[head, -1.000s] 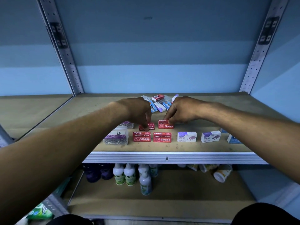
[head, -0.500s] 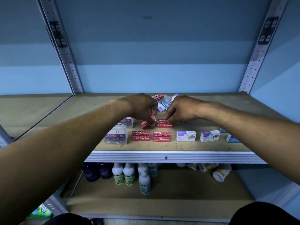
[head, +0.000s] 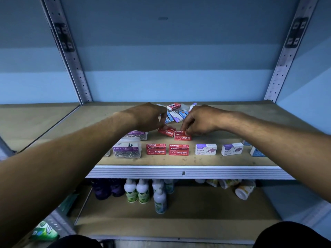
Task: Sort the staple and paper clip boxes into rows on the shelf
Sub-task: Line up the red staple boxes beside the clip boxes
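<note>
Head view: the left hand (head: 150, 118) holds a tilted red staples box (head: 166, 131) with curled fingers, and the right hand (head: 200, 120) pinches a flat red staples box (head: 182, 136) just beside it. Both boxes sit behind the front row of two red boxes (head: 167, 149), in the middle of the shelf (head: 182, 171). To do this well, I think the tilted box should be turned straight, laid flat and slid close to its neighbour, in line behind the front boxes. The left fingertips hide under the hand. A far pile of boxes (head: 176, 112) is partly covered. The right arm cuts off a blue box (head: 257, 151) at the right.
</note>
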A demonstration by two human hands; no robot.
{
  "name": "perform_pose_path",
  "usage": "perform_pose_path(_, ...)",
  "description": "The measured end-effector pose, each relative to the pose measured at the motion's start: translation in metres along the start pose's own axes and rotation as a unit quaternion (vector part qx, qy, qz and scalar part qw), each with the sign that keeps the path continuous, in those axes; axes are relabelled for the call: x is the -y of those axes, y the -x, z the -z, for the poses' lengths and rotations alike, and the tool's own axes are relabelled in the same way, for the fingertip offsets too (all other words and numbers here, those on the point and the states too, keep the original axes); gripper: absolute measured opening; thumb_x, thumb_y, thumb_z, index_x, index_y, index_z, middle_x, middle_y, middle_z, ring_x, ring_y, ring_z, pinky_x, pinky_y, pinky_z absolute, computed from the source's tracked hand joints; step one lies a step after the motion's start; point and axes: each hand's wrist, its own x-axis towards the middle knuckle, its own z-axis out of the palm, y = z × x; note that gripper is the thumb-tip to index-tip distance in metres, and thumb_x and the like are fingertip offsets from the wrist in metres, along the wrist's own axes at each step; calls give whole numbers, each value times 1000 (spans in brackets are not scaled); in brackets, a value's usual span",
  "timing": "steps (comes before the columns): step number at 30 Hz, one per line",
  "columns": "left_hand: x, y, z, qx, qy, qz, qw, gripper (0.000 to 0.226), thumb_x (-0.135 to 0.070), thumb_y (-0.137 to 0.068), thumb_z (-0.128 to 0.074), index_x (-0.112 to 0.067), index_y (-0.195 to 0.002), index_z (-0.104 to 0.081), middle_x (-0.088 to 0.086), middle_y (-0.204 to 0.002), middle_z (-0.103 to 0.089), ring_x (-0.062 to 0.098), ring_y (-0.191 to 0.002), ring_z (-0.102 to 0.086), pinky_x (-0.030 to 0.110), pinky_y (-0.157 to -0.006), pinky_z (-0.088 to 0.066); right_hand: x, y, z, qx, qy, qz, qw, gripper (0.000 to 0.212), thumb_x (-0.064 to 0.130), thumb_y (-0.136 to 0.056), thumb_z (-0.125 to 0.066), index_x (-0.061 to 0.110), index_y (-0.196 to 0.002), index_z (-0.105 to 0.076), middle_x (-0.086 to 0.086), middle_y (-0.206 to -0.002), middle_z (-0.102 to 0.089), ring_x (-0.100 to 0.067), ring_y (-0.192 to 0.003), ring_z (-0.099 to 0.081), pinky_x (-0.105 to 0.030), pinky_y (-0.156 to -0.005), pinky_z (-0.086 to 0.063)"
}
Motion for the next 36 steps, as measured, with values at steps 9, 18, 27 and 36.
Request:
perform_pose_path(9, 11, 6, 5, 105, -36, -7, 994, 10, -38, -86, -67, -28, -89, -65, -13, -98, -67, 12, -97, -57, 38, -90, -50, 5, 3, -1, 9, -19, 8, 1000, 20, 22, -80, -76, 31, -97, -81, 11, -92, -78, -10, -94, -72, -29, -88, -57)
perform_pose_path(18, 7, 5, 5, 79, -15, -42, 996, 31, -48, -79, -72, -36, -107, -67, -18, -104, -69, 7, -104, -54, 32, -95, -47, 3, 3, 1, 33, -32, 17, 999, 17, 31, -82, -78, 33, -99, -81, 15, -93, -78, -7, -94, -71, -29, -90, -57)
perform_pose_path(27, 1, 5, 7, 62, -47, -59, 995, 16, -37, -83, -72, -30, -96, -76, -17, -92, -73, 6, -90, -63, 27, -84, -52, 8, 3, -2, 33, -87, 20, 995, 15, 17, -86, -78, 19, -100, -81, 12, -77, -78, 1, -63, -70, -20, -69, -59)
perform_pose_path(36, 7, 4, 11, 47, -29, -77, 996, 21, -46, -84, -70, -31, -99, -75, -17, -99, -73, 5, -95, -62, 30, -89, -51, 8, 4, 6, 18, -73, 11, 997, 16, 27, -94, -67, 21, -101, -80, 5, -88, -78, -8, -70, -72, -28, -77, -60)
